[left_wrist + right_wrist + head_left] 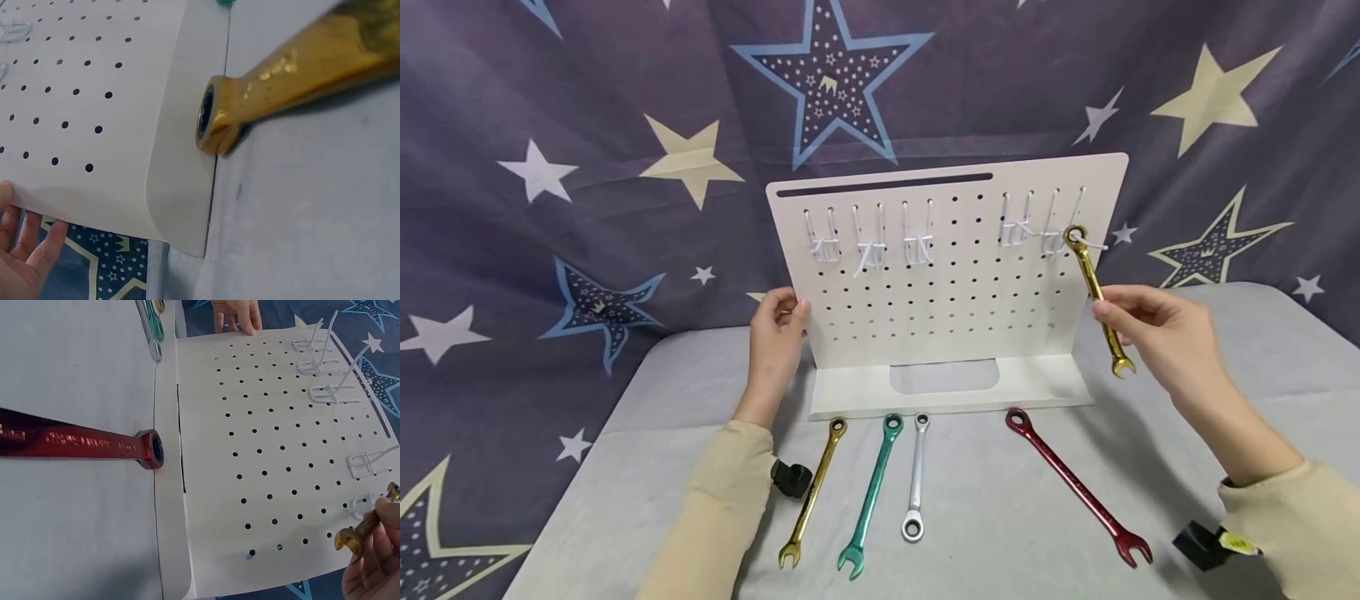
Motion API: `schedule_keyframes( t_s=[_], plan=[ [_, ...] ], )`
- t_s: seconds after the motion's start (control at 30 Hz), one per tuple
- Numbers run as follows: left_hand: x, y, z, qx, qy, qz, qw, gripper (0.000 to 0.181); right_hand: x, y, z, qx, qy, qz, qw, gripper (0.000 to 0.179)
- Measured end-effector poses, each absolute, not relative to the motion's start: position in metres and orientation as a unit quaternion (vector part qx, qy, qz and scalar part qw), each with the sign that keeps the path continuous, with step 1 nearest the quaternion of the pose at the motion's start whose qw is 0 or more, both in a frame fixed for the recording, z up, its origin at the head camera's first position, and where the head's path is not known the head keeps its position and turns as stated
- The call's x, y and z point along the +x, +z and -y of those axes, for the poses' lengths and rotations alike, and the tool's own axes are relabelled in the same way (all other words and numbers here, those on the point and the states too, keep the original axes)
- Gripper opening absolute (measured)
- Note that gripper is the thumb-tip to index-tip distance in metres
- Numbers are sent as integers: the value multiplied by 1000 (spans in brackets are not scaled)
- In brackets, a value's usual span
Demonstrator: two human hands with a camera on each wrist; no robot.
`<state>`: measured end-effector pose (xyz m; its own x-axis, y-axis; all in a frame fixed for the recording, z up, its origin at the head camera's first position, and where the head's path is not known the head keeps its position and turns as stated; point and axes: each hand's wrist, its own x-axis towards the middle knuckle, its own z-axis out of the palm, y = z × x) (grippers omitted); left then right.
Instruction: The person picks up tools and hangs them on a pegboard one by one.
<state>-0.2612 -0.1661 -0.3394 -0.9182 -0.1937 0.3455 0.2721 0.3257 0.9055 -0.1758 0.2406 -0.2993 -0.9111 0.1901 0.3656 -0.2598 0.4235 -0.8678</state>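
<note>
Steadying the white pegboard [925, 350], the left hand [777, 337] has its grip on the board's left edge, pinched between thumb and fingers. The board stands upright on its flat foot, rows of small dark holes across its face and a long slot along the top. On the grey-clothed counter [1000, 542] in front lies a first gold wrench [816, 485], shiny, ring end toward the board and forked end away from it. Three white wire hooks [826, 242] hang on the board's left half. Next comes a green wrench [872, 496] laid the same way, then a smaller silver wrench [917, 471] with a ring at each end. Further along, a deep red wrench [1067, 475] lies slanted, lettering along its handle, its fork pointing to the right arm. Above it hang two more wire hooks [1015, 229]. At the far right is a second gold wrench [1088, 271], glossy and tilted, ring uppermost at the outermost hook, whose prong seems to pass through it; the fork hangs low. The right hand [1176, 333] has this wrench in its grip, grasping it mid-handle.
</note>
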Motion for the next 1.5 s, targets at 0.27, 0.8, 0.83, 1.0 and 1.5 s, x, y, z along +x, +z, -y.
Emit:
schedule_keyframes(
  t_s=[0.27,0.8,0.83,1.0,1.5],
  plan=[
    [-264,-341,164,-28,-585,784,206,25,-184,-303,-240,11,533,821,202,10],
    [-264,-341,167,-28,-576,790,209,24,-213,-315,-240,8,495,847,193,26],
    [-264,-341,167,-28,-577,790,208,25,-214,-316,-240,8,493,849,189,28],
    [-262,-340,168,-29,-576,791,205,25,-219,-321,-239,18,490,854,176,36],
    [-264,-341,168,-23,-586,782,212,23,-228,-318,-245,99,419,891,146,27]
  ],
)
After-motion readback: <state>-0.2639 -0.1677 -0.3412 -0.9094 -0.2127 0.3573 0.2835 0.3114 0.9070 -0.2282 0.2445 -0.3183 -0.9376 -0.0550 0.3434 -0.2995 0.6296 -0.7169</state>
